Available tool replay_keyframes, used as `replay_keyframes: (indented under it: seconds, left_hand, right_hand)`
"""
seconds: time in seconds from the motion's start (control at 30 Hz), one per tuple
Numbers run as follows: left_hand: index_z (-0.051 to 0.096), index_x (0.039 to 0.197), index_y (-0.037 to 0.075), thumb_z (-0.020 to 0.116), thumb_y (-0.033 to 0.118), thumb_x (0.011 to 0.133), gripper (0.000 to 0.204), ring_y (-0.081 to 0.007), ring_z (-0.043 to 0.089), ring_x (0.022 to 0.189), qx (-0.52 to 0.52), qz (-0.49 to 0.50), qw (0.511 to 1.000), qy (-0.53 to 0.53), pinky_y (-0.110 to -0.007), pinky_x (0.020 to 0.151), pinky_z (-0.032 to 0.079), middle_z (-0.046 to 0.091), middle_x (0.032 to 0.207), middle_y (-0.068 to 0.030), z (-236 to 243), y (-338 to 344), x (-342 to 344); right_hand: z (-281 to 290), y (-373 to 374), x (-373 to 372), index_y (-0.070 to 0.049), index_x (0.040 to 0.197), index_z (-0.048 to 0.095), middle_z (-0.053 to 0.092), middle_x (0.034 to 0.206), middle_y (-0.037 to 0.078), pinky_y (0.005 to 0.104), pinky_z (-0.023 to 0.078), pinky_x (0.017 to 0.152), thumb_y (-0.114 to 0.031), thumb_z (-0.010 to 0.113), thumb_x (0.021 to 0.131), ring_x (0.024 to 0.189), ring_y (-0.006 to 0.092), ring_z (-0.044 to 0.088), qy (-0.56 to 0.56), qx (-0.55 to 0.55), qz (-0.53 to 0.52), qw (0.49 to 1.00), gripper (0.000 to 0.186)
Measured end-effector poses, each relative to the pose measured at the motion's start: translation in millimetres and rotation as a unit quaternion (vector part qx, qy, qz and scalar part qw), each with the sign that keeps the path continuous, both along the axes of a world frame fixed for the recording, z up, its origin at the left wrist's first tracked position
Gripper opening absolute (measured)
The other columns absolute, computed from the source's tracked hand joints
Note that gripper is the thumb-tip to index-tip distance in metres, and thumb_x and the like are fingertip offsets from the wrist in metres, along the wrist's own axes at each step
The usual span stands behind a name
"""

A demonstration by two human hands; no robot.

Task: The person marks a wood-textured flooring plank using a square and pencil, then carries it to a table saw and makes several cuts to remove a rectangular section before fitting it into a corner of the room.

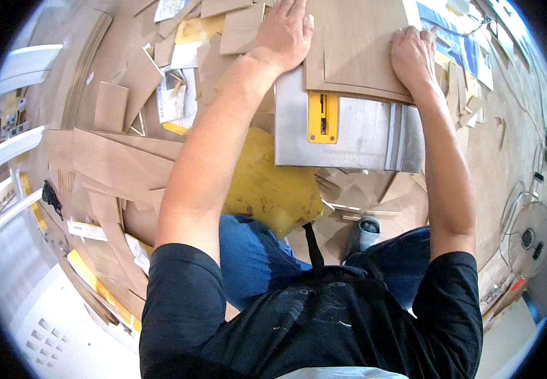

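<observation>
A thin light-brown wooden board [358,50], with another sheet edge showing on it, rests on the grey metal top [295,136] of what looks like a table saw. A yellow slotted insert [322,120] shows just in front of the board's near edge. My left hand [286,35] lies with fingers stretched along the board's left edge; its fingertips are cut off by the picture's top. My right hand [414,57] has its fingers curled over the board's right edge, gripping it. The far end of the board is out of view.
A yellow panel [270,183] slopes below the saw's left side. Wooden offcuts [125,164] lie heaped on the left, with more scraps [463,95] to the right. A round fan [529,240] and loose cables [510,215] are at the far right. My shoe [365,234] is beneath the saw.
</observation>
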State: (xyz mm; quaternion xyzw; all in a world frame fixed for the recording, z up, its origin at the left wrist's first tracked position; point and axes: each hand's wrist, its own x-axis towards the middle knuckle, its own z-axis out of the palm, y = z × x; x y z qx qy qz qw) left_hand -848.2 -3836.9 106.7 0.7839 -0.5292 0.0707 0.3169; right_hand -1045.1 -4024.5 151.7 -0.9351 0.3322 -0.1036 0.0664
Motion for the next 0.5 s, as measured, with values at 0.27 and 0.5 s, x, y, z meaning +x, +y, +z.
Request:
replay_keyframes:
  seconds: [0.27,0.5]
  left_hand:
    - [0.038,0.146,-0.014,0.043,0.022,0.103,0.057,-0.0443,0.039,0.142,0.024,-0.008,1.000,0.007,-0.046,0.122,0.031,0.042,0.150,-0.0335,1.5,5.1,-4.6]
    - [0.038,0.146,-0.015,0.039,0.023,0.105,0.056,-0.0436,0.037,0.144,0.041,-0.010,0.999,0.008,-0.045,0.123,0.029,0.040,0.151,-0.0336,5.7,10.5,-12.0]
  right_hand:
    - [-18.2,-4.5,-4.1,0.009,0.122,0.058,0.054,0.126,0.035,0.0569,0.040,0.105,-0.033,0.041,0.106,0.120,0.0514,0.050,-0.035,0.006,-0.039,0.999,0.048]
    - [-18.8,-3.4,-10.2,0.009,0.121,0.058,0.057,0.123,0.034,0.0566,0.040,0.104,-0.032,0.041,0.106,0.119,0.0495,0.052,-0.016,0.011,-0.029,0.999,0.047]
